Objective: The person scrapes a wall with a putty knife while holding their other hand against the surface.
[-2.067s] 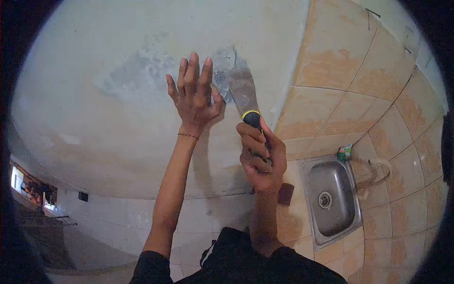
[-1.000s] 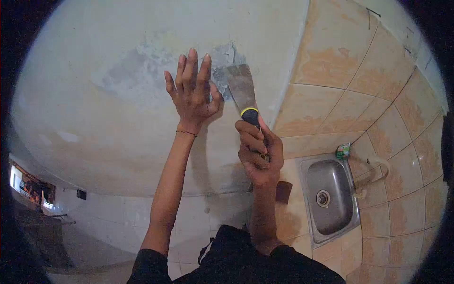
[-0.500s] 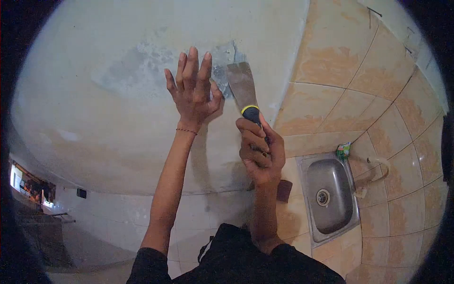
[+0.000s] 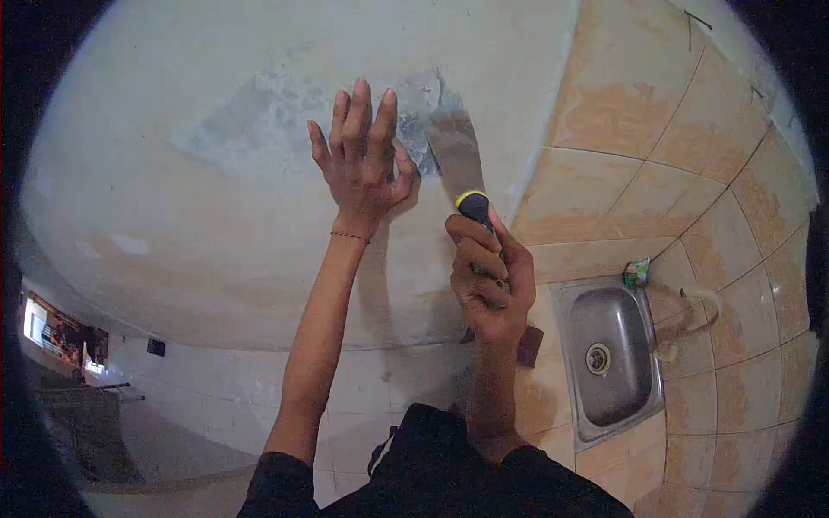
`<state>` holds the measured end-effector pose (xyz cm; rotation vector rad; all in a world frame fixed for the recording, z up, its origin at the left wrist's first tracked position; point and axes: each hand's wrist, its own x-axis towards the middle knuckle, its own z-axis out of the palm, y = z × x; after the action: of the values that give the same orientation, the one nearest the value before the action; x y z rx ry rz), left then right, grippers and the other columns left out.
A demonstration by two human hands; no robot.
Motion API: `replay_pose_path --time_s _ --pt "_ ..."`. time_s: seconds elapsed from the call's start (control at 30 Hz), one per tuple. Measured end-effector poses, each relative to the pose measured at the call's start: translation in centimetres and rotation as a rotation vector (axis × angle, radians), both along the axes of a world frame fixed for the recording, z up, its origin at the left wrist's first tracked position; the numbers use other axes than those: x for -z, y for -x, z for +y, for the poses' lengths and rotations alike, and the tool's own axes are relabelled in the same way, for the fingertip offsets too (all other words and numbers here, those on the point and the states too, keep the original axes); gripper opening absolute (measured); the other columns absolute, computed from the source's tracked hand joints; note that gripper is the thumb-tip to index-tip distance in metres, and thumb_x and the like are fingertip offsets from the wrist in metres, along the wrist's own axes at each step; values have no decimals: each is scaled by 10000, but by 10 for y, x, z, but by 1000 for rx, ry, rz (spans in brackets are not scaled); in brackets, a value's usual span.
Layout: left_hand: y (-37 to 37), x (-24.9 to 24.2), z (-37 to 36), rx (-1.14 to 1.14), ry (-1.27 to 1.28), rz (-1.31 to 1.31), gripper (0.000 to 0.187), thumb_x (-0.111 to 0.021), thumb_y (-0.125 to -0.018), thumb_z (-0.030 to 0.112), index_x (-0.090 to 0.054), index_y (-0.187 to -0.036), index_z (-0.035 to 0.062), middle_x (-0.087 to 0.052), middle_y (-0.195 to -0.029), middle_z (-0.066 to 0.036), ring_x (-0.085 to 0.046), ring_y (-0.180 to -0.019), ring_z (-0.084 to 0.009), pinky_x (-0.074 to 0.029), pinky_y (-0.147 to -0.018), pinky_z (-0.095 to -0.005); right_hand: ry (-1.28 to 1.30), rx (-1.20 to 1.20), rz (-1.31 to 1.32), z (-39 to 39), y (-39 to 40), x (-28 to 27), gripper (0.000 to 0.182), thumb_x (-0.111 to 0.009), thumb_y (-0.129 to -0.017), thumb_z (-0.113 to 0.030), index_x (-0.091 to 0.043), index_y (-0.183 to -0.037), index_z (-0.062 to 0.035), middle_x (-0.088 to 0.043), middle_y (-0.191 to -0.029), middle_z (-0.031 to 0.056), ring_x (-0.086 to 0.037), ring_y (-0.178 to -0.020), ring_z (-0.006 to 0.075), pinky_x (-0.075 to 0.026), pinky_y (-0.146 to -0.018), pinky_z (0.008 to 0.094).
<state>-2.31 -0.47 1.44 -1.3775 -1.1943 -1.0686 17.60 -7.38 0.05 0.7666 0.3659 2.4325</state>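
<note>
My right hand (image 4: 490,272) is wrapped round the dark handle of a putty knife (image 4: 458,153), just below its yellow collar. The wide metal blade points up the wall, its edge at the right border of a bare grey patch (image 4: 423,91) where paint has come away. To the left, my left hand (image 4: 363,160) lies with fingers spread against the pale wall (image 4: 216,233), covering part of that patch. A thin dark bracelet circles the left wrist. Flaked paint edges show between the left thumb and the blade.
At lower right, a steel sink (image 4: 609,354) is set in a tiled counter, with a green packet (image 4: 636,273) at its back corner. A brown block (image 4: 530,346) rests beside my right forearm. Orange-beige tiles (image 4: 613,112) cover the wall at right.
The view has shifted slightly, so hands and sink appear a little farther right. The putty knife stays in my right hand at the patch's edge; my left hand remains spread on the wall.
</note>
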Motion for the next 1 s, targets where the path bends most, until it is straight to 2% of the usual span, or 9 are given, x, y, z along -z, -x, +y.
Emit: replay_pose_path --time_s 0.37,0.67,0.77,1.0 --pt "-1 1 1 3 -11 -20 665 -499 -806 288 -515 -1464 196 -455 -1534 -74 -368 -1449 -250 -29 -1248 -499 -12 -6 -8 6 -3 4 262 -360 -1094 -220 -318 -918 -32 -347 -814 51 -375 -540 78 -343 -256 171" --pt "-2 1 0 -7 -10 8 600 -474 -873 289 -516 -1460 171 -432 -1548 -113 -347 -1463 -282 -44 -1235 -495 -18 -7 -36 6 -5 5 259 -368 -1092 -221 -322 -920 -32 -348 -814 51 -367 -542 80 -332 -262 172" --pt "-2 2 2 0 -27 -16 643 -481 -830 293 -511 -1467 207 -459 -1532 -76 -374 -1449 -253 -30 -1250 -493 -28 -4 -23 5 -5 7 256 -371 -1091 -216 -326 -918 -32 -349 -815 50 -368 -545 79 -327 -263 173" --pt "-1 2 2 22 -36 -13 641 -473 -835 298 -513 -1468 207 -452 -1537 -78 -366 -1455 -254 -28 -1248 -498 -41 14 -28 5 -2 3 250 -358 -1093 -218 -334 -932 -29 -346 -812 50 -357 -540 72 -320 -255 166"
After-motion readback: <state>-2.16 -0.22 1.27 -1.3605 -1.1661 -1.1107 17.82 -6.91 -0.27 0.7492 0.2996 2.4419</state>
